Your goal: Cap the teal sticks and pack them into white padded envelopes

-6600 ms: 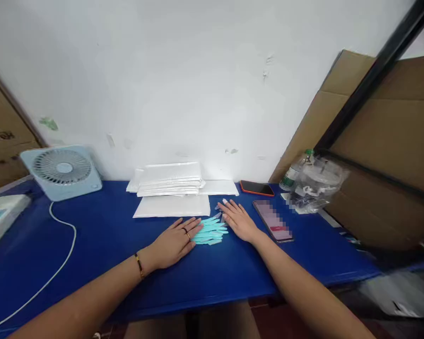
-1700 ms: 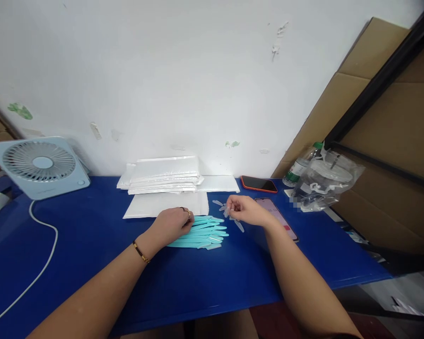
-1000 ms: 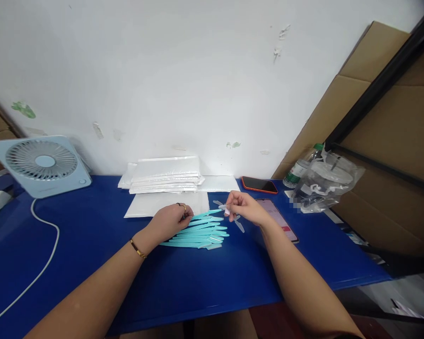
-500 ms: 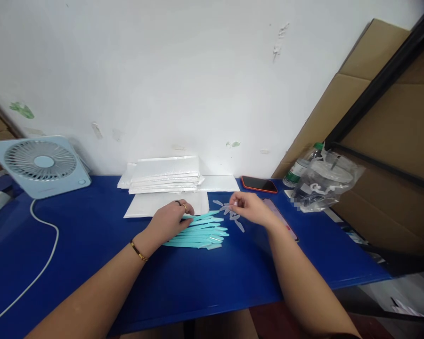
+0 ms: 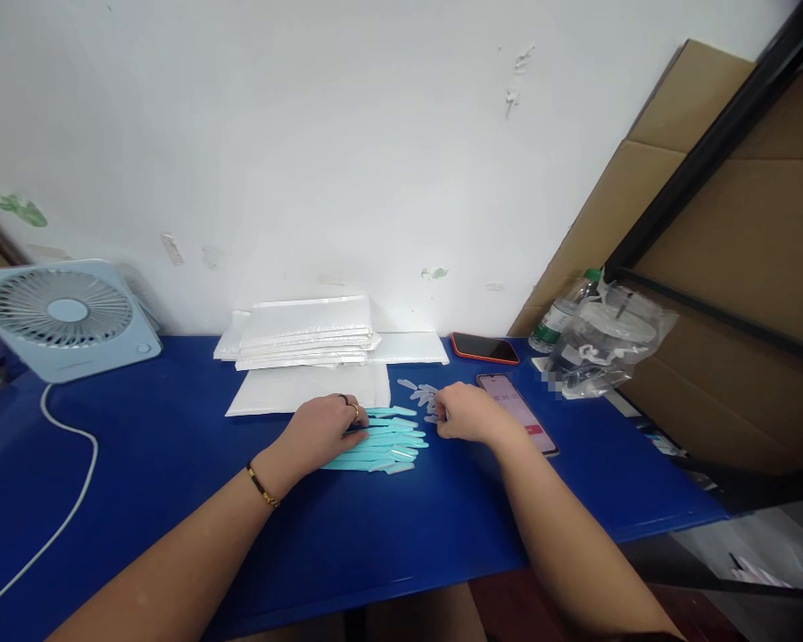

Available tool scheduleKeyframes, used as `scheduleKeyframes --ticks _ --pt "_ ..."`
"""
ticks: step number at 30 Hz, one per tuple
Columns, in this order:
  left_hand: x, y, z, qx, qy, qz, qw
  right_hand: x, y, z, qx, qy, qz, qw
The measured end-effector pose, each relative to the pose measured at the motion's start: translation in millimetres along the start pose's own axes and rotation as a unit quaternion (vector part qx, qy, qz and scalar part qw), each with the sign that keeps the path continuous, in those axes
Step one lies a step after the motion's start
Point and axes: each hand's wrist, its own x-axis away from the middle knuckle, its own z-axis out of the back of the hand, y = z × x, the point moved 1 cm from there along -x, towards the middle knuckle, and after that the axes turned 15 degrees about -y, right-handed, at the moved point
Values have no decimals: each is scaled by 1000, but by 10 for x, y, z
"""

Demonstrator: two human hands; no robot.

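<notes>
Left hand (image 5: 325,426) on fanned, slim turquoise sticks (image 5: 388,441)

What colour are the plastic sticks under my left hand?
Light turquoise sticks, fanned on the blue table; the head view shows them.

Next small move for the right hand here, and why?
Probably pinch one clear cap from the loose pile: the right hand rests at its edge, apparently holding nothing, while the left hand lies on the teal sticks, several tips looking uncapped.
</notes>
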Motion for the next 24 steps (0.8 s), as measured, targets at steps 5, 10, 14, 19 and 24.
scheduleKeyframes --ticks 5,10,14,19,24 --pt "-27 -2 -25 10 -9 30 999 -53 -91 -31 66 25 -13 997" --pt "-32 -32 -48 27 3 40 999 -90 -141 -51 90 37 -10 995" --pt "-25 -55 -35 41 3 48 998 -103 -142 -58 90 36 -12 995" --pt "-14 -69 -21 55 4 48 997 -111 -102 -65 83 44 -6 996" --pt "-14 -79 -30 64 11 48 997 -80 -47 -46 56 65 24 996"
